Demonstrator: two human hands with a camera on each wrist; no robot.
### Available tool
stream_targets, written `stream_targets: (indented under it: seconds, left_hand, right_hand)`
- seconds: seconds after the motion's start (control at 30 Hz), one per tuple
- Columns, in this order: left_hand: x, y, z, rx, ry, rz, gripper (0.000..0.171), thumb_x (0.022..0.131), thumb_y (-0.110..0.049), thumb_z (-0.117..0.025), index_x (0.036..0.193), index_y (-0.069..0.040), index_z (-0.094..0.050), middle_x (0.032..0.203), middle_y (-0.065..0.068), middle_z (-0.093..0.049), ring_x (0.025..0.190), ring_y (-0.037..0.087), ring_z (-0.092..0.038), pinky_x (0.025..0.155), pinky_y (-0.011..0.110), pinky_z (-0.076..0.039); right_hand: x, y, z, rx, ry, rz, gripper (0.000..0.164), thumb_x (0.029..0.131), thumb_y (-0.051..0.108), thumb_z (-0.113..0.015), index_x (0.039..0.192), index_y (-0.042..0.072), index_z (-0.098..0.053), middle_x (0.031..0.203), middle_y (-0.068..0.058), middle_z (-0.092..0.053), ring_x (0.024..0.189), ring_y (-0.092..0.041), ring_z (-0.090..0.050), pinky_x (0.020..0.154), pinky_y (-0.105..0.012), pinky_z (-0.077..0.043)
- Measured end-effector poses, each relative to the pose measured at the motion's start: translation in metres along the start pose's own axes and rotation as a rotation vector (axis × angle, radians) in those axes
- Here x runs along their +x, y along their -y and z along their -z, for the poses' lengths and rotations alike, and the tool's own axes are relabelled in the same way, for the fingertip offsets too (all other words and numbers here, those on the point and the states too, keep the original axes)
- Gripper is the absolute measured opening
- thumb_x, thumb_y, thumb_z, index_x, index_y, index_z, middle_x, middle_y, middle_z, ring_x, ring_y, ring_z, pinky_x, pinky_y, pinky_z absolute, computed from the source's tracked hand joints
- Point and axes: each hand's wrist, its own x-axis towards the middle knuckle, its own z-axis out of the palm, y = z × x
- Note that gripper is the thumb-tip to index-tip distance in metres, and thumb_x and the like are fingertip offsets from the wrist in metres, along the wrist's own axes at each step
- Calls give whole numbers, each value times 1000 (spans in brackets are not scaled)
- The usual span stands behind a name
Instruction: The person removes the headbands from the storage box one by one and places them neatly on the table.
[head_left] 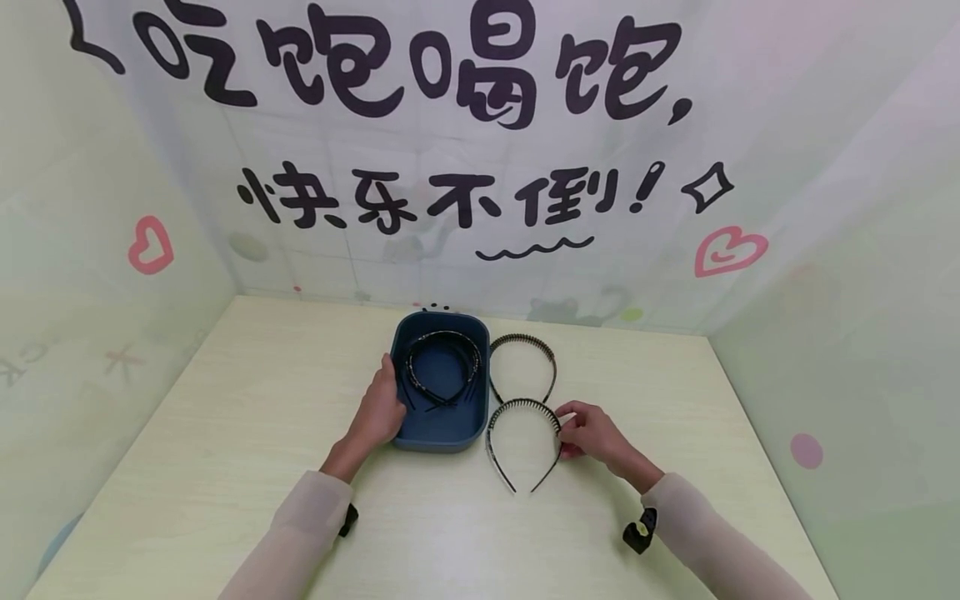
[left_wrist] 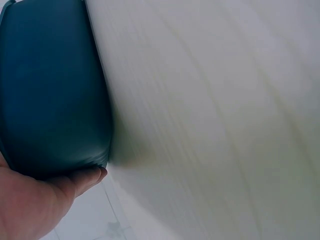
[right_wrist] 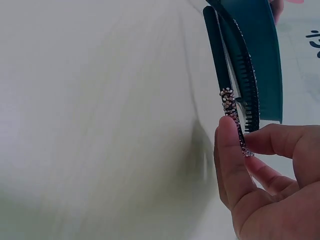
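Note:
My left hand (head_left: 380, 406) grips the left side of a dark blue plastic bin (head_left: 437, 446); in the left wrist view its fingers (left_wrist: 87, 180) lie along the bin's wall. Inside the bin sit black headbands (head_left: 415, 390) with a glittery trim, overlapping one another. To the bin's right, my right hand (head_left: 590, 433) pinches the right arm of a toothed black headband (head_left: 491, 433) between thumb and fingers. Small rhinestones stud this headband in the right wrist view. Its two ends point toward me. Just behind it lies another toothed black headband (head_left: 555, 367), close against the bin.
A pale wood-grain table (head_left: 247, 433) carries everything. Printed cloth walls (head_left: 420, 275) with dark lettering and pink hearts rise at the back and both sides. The bin stands near the back wall. Dark wrist devices (head_left: 640, 532) sit at both sleeves.

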Motion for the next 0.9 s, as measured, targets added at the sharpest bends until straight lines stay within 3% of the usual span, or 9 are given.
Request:
stream_targets:
  seconds: [0.4,0.9]
  left_hand:
    - [0,1,0,7,5,-6,75,92,7,-40,154,12,3,155,37,-21,137,47,-36,107,56,-37]
    - [0,0,1,2,-2,-4,76,92,6,-42,154,12,1,155,36,-23,135,47,-39,106,56,-38]
  right_hand:
    - [-10,2,-9,-31,25,15,31,90,-4,-59,121,-8,-57,79,-14,-67,60,-20,-68,63,-37,-59]
    - [-6,7,-7,-235,9,-48,25,90,3,-64,115,-4,-65,85,-11,-67,64,-18,-69,61,-34,-59]
